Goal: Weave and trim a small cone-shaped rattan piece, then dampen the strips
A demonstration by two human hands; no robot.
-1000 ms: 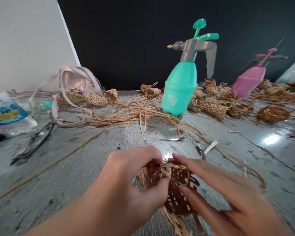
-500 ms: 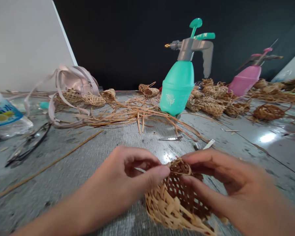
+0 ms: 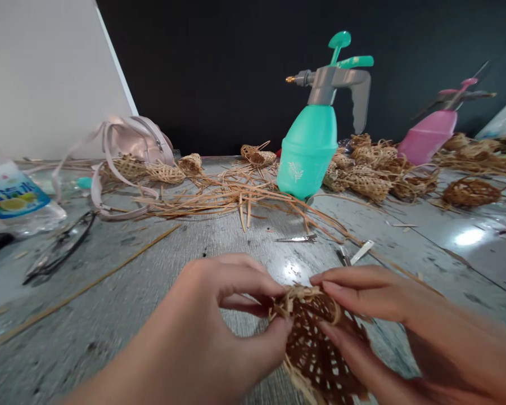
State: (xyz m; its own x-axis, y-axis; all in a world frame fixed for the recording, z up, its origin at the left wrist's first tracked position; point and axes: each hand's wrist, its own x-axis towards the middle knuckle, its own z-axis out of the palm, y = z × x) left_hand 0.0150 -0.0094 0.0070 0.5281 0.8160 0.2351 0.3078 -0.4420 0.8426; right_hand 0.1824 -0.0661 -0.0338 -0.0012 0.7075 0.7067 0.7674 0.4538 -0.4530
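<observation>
A small woven basket [image 3: 320,351] of split cane is between my hands, its open-weave brown inside turned toward me. My left hand [image 3: 231,309] pinches the left end of its far rim between thumb and fingers. On the right side of that rim, my right hand [image 3: 379,315] grips with thumb inside and fingers over the edge, where a loose strip end loops. The lower part of the basket runs out of the bottom of the view.
A green spray bottle [image 3: 307,146] stands beyond my hands, with loose cane strips [image 3: 219,194] to its left. Woven pieces [image 3: 366,180] lie near a pink spray bottle [image 3: 430,135]. Tweezers [image 3: 297,239], eyeglasses [image 3: 63,244], a long strip [image 3: 109,273], a plastic bottle [image 3: 17,197] and a bag [image 3: 139,138] are around.
The basket has turned so that more of its inside faces me and its pale outer side is mostly out of sight. Both hands keep hold of the rim. The view has shifted slightly left.
</observation>
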